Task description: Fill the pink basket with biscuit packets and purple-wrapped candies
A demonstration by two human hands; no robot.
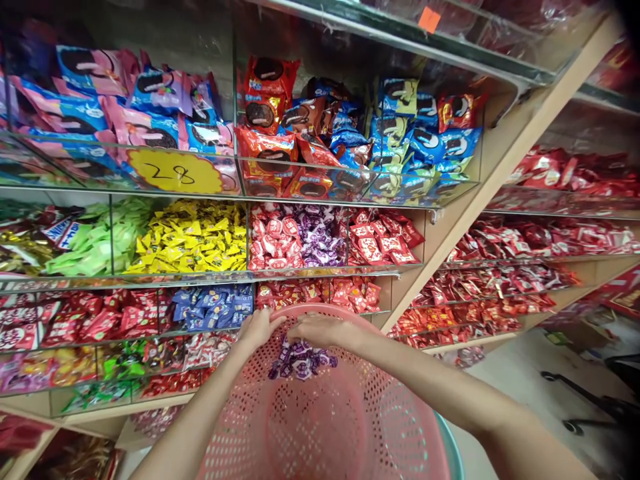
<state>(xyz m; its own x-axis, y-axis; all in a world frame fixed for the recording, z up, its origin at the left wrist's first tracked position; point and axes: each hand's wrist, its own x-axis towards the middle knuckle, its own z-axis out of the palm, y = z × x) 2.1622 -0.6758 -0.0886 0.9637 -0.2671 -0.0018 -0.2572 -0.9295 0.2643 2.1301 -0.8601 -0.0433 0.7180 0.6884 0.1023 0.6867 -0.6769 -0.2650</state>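
A pink perforated plastic basket (pixel 345 420) stands below me. Its far rim is gripped by my left hand (pixel 260 329), with the thumb lying over the edge and the fingers mostly hidden. Just inside that rim, my right hand (pixel 317 331) is curled down on purple-wrapped candies (pixel 300 363); its fingertips are partly hidden, and the candies cluster beneath it against the basket's far side. The lower part of the basket shows bare pink mesh. A teal rim (pixel 450 447) shows outside the basket at the right.
Shelves ahead hold yellow-wrapped candies (pixel 195 233), purple-wrapped candies in a bin (pixel 323 237), blue packets (pixel 213 307) and cookie packs (pixel 270 150). A yellow price tag (pixel 174 170) reads 28. A slanting wooden upright (pixel 495 167) stands right; black chair legs (pixel 575 400) lie beyond.
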